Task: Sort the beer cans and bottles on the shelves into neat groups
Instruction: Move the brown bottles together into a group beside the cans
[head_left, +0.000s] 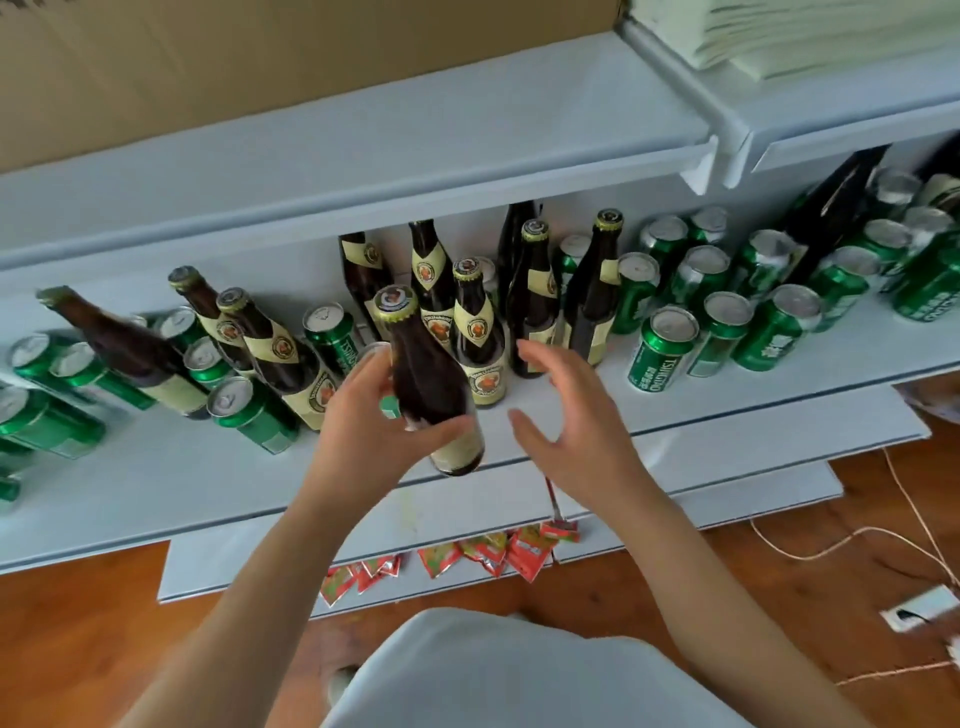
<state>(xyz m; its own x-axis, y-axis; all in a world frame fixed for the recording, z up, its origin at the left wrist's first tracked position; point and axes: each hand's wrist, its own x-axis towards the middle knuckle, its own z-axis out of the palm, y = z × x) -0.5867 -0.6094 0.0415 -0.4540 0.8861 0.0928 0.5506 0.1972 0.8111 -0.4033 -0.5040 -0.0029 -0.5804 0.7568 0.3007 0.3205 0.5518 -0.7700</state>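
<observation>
1. One view only, from the head camera: the left hand (387, 415) has its grip wrapped round the belly of a brown bottle (426, 379), thumb across the front, holding it upright just above the front lip of the shelf (156, 467).
2. The right hand (566, 415) hangs beside that grip with fingers spread and nothing in them, probably ready to steady the bottle or clear a spot for it.
3. Just behind the grip stands a cluster of upright bottles (478, 332), labels facing out; that looks like the group the held bottle belongs with.
4. Left of the grip, more bottles (270, 353) stand mixed in among green cans (249, 410), so that side is still unsorted.
5. Right of the grip, standing cans (660, 348) already form a loose group, well apart from the hand.
6. Open room: a bare strip of shelf runs along the front edge below and right of the grip, enough, I judge, to set the bottle down without knocking neighbours.
7. The edge is the hazard: the bottle's base sits right at the lip, with red packets (483, 551) on the board below and the wooden floor (78, 623) beyond.
</observation>
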